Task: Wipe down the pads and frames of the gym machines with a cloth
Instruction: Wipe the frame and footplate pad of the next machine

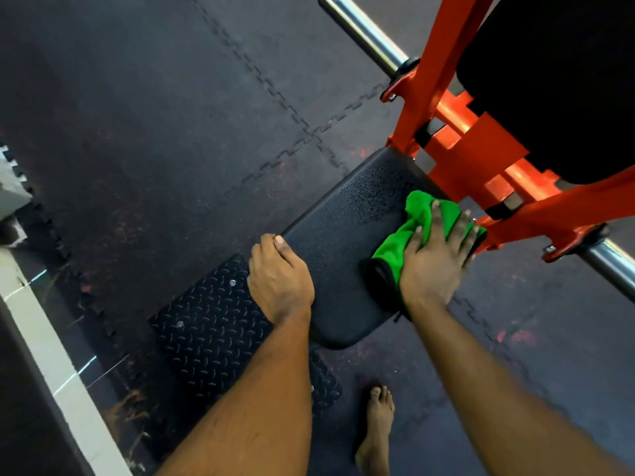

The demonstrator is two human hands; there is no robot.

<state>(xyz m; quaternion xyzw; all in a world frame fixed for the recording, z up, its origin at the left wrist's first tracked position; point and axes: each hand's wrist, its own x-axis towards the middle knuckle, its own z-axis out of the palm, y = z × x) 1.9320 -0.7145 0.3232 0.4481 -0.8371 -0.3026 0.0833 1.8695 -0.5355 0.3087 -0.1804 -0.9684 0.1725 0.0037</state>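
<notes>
A black seat pad (343, 235) of an orange-framed machine (481, 159) sits in the middle of the head view, with water droplets on its far part. My right hand (436, 259) lies flat, fingers spread, pressing a green cloth (405, 231) onto the pad's right side near the frame. My left hand (280, 280) grips the pad's left edge, thumb on top and fingers curled over the side. A second black pad (567, 80) rises at the upper right.
A chrome bar (364, 29) runs diagonally behind the frame and continues at the right (611, 262). A black diamond-plate footplate (213, 324) lies below the seat. Dark interlocking rubber floor tiles (154, 132) surround everything. My bare foot (378, 427) stands at the bottom.
</notes>
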